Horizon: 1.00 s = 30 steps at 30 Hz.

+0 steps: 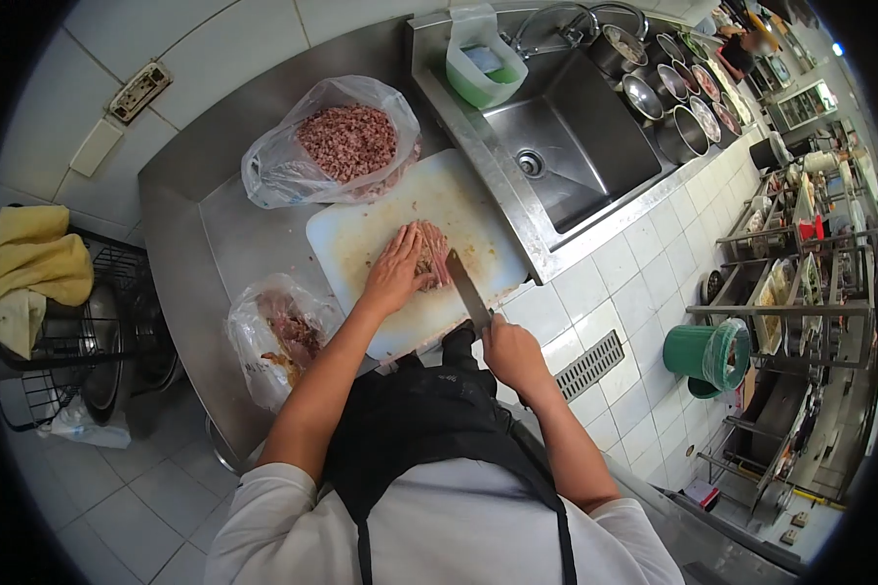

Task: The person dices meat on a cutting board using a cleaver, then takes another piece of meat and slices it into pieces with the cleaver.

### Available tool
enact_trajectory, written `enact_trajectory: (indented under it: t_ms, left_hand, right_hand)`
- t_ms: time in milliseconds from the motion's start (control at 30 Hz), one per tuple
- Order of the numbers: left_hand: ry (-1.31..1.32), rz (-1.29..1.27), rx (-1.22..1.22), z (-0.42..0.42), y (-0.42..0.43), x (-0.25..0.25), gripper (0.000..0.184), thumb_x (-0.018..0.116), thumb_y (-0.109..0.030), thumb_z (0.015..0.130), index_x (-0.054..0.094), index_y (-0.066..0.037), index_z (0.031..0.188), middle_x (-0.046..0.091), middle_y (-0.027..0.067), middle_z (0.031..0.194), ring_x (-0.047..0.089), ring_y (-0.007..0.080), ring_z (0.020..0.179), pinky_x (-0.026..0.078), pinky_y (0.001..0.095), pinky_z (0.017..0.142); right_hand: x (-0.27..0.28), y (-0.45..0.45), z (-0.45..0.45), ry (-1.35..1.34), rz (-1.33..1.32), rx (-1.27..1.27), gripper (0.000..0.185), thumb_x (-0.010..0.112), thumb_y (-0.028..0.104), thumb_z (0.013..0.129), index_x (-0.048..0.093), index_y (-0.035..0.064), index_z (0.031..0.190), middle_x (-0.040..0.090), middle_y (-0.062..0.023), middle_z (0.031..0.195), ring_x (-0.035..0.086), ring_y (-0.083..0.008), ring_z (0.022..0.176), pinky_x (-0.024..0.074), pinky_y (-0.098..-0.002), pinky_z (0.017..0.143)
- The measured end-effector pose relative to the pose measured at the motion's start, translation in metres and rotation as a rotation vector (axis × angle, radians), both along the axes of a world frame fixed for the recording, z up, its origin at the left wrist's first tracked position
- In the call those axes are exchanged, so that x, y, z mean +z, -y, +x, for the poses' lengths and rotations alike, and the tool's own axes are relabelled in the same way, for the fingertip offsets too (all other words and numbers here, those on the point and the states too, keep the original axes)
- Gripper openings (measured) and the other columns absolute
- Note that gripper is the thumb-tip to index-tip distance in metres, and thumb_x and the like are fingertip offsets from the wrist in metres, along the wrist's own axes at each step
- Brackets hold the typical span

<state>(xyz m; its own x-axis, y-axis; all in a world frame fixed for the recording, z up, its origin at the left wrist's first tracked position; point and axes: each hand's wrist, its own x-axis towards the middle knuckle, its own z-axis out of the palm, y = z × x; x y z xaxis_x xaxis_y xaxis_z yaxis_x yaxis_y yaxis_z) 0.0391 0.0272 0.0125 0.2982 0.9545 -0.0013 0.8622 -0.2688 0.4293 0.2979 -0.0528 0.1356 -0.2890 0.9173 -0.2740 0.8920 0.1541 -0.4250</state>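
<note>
My left hand lies on a piece of raw meat, its fingers stretched out over the near side. The meat rests on a stained white cutting board. My right hand is wrapped around the handle of a knife. The blade points up and to the left, its tip close to the meat's right side. Beyond the board, a clear plastic bag holds a heap of chopped meat. At the lower left, another clear bag contains larger meat pieces.
To the right is a steel sink, with a green and white container at its corner. Several metal pots stand past it. A green bin is on the tiled floor. A black wire rack with yellow cloth stands left.
</note>
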Motion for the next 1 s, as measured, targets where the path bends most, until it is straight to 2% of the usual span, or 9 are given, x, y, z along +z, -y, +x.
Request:
enact_trajectory:
  t_ms: [300,367,600,700,800,900,1000]
  left_hand:
    - [-0.044,0.004,0.009,0.003,0.003,0.002,0.089,0.065,-0.043,0.097,0.029,0.008,0.159,0.023,0.022,0.171,0.021,0.0352,0.159,0.023,0.0449,0.13]
    - [-0.069,0.013,0.003,0.004,0.002,0.001,0.088,0.064,-0.044,0.098,0.028,0.009,0.159,0.023,0.0219,0.171,0.022,0.0353,0.159,0.023,0.0449,0.13]
    - [-0.025,0.004,0.011,0.004,0.001,0.009,0.089,0.069,-0.039,0.095,0.03,0.009,0.159,0.028,0.0219,0.169,0.024,0.0357,0.158,0.024,0.0448,0.13]
    - [-0.029,0.014,-0.011,0.002,-0.001,0.007,0.088,0.07,-0.036,0.095,0.031,0.01,0.158,0.028,0.0221,0.169,0.025,0.0361,0.158,0.024,0.0446,0.13]
    - [-0.03,-0.007,-0.019,0.002,-0.001,0.009,0.086,0.07,-0.035,0.095,0.032,0.01,0.157,0.028,0.0229,0.169,0.025,0.0369,0.158,0.023,0.0442,0.13]
    - [-0.031,-0.039,0.0,0.003,-0.004,0.01,0.084,0.069,-0.036,0.096,0.034,0.011,0.157,0.029,0.024,0.168,0.025,0.0378,0.157,0.023,0.0438,0.13]
    - [-0.042,-0.026,-0.001,0.004,-0.003,0.007,0.084,0.068,-0.037,0.096,0.034,0.011,0.156,0.029,0.0252,0.167,0.025,0.0386,0.157,0.023,0.0438,0.13]
  right_hand:
    - [-0.047,-0.026,-0.05,-0.099,0.1,-0.056,0.016,0.057,0.012,0.097,0.054,-0.0023,0.09,0.067,-0.0287,0.069,0.071,-0.0458,0.065,0.0561,-0.0551,0.06]
    - [-0.058,-0.03,-0.055,-0.109,0.102,-0.075,0.018,0.058,0.014,0.098,0.054,-0.0022,0.09,0.067,-0.0294,0.069,0.069,-0.0479,0.065,0.0543,-0.058,0.06]
    - [-0.069,-0.033,-0.06,-0.064,0.101,-0.055,0.017,0.057,0.013,0.097,0.053,-0.0022,0.089,0.067,-0.0303,0.07,0.069,-0.0491,0.066,0.055,-0.0586,0.061]
    - [-0.066,-0.037,-0.062,-0.021,0.095,-0.038,0.014,0.056,0.011,0.095,0.055,-0.0026,0.092,0.069,-0.0277,0.071,0.072,-0.045,0.067,0.0579,-0.0538,0.061]
    - [-0.072,-0.045,-0.067,-0.086,0.086,-0.063,0.018,0.057,0.014,0.097,0.056,-0.0038,0.091,0.067,-0.0311,0.072,0.07,-0.0495,0.069,0.0562,-0.0588,0.065]
    - [-0.081,-0.06,-0.079,-0.109,0.109,-0.085,0.019,0.057,0.014,0.096,0.06,-0.0051,0.092,0.068,-0.0312,0.074,0.071,-0.0492,0.072,0.0571,-0.0582,0.067]
    - [-0.099,-0.076,-0.087,-0.077,0.106,-0.024,0.03,0.056,0.011,0.093,0.057,-0.0087,0.117,0.07,-0.0296,0.077,0.072,-0.0472,0.071,0.0583,-0.0557,0.067]
